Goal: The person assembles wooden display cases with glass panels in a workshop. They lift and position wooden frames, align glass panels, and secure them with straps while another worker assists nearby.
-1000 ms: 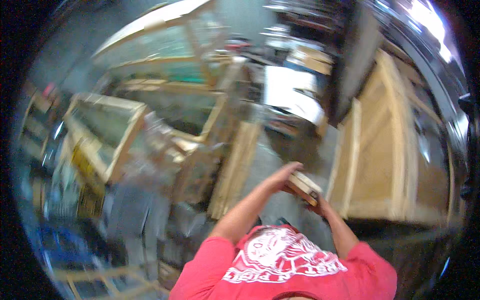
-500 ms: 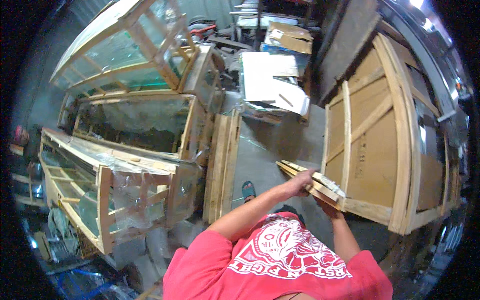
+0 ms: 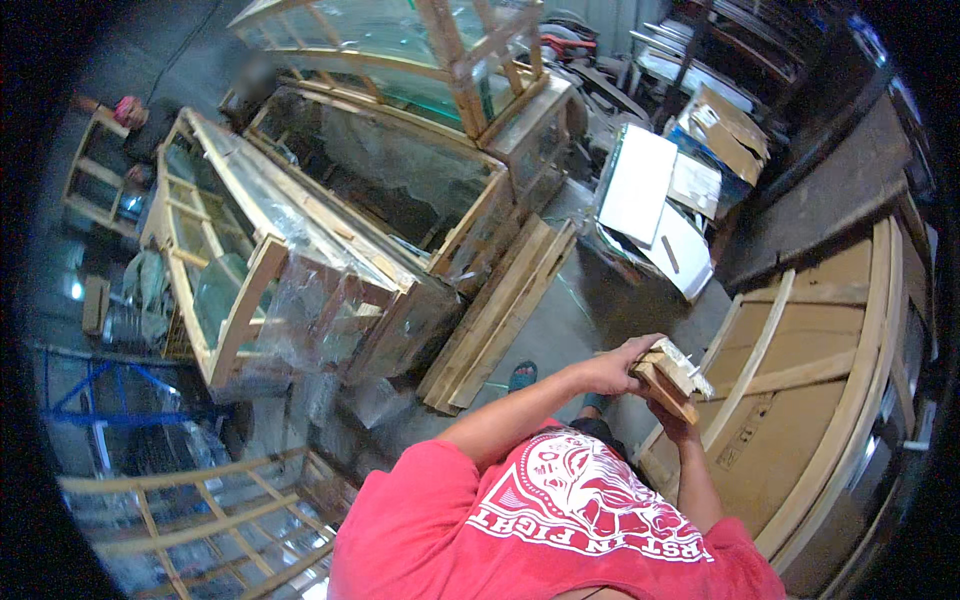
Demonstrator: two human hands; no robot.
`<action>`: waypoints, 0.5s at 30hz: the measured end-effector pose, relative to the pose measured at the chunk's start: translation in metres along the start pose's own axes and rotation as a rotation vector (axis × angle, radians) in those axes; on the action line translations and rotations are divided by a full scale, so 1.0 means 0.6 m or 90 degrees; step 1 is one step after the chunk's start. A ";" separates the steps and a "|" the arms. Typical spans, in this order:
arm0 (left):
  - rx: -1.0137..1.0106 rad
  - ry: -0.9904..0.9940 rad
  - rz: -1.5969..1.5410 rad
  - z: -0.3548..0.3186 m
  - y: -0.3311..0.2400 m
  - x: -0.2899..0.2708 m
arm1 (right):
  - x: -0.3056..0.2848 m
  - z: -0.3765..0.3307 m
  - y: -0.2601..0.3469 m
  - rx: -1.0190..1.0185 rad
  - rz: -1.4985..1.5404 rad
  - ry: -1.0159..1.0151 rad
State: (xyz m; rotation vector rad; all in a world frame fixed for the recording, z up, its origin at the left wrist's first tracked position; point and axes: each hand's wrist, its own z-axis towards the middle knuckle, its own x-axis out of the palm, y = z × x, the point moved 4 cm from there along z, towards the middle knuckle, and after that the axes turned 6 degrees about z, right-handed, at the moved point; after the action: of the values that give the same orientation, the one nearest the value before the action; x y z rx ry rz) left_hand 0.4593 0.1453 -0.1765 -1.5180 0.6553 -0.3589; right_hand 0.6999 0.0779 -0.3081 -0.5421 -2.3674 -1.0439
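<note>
Beside the big crate point(image 3: 800, 400), left hand point(image 3: 612, 368) and right hand point(image 3: 672, 418) still clasp stacked wood pieces point(image 3: 672, 377), unchanged.

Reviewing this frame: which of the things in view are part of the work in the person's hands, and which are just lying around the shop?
In hand:
- small wooden blocks, held in front of the chest
- left hand on top of them
- right hand beneath, mostly hidden

Lying about:
- big board-faced crate, nearest, at the right
- glass panes in wooden crates
- flat wooden pallet
- white sheets
- cardboard
</note>
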 end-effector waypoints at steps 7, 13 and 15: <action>-0.027 -0.141 0.012 0.024 0.010 -0.012 | 0.063 0.046 0.095 -0.088 -0.333 0.122; -0.057 -0.221 0.208 0.022 0.018 0.023 | 0.070 0.063 0.104 -0.012 -0.337 0.197; -0.089 -0.217 0.224 0.023 0.020 0.035 | 0.069 0.058 0.116 -0.131 -0.597 0.248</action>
State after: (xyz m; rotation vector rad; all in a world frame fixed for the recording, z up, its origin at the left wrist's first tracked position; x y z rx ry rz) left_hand 0.4819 0.1443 -0.1927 -1.5143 0.6674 0.2144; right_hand 0.6944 0.1547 -0.2652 0.7420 -2.1412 -1.5930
